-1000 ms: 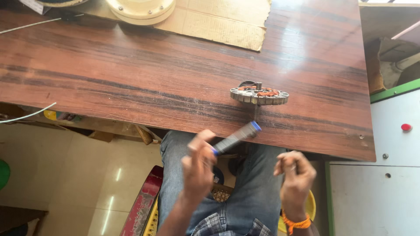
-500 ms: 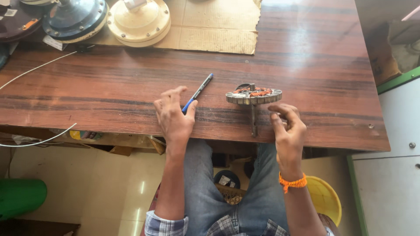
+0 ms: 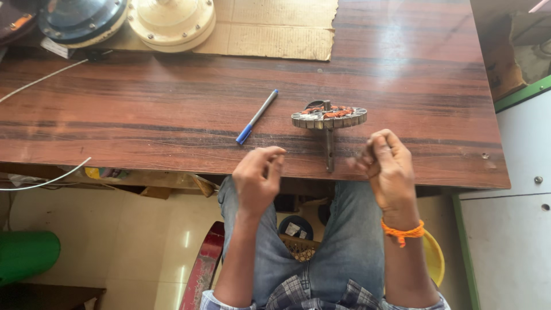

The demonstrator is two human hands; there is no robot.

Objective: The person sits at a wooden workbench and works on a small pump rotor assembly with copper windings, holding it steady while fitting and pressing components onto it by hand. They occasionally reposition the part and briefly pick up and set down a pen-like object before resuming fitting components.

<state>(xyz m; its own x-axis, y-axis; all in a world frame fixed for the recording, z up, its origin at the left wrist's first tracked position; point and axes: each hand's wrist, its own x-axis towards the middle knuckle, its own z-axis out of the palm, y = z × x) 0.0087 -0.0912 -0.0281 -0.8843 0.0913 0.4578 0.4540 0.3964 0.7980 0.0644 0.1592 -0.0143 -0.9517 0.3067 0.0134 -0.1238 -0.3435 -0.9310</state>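
Note:
A blue-capped pen lies at a slant on the brown wooden table, apart from both hands. Right of it rests a round motor stator with copper windings, its metal shaft pointing toward me. My left hand hovers at the table's near edge, fingers curled and thumb pressed to the fingertips, with nothing visible in it. My right hand, an orange thread on its wrist, is curled just right of the shaft and is not touching it.
At the far edge a sheet of cardboard carries a cream round housing and a dark blue one. White wires trail at the left. Below are a green container, a yellow bowl and a white cabinet.
My left hand let go of the pen, which now lies on the table, and drew back to the edge. My right hand came off the stator's shaft.

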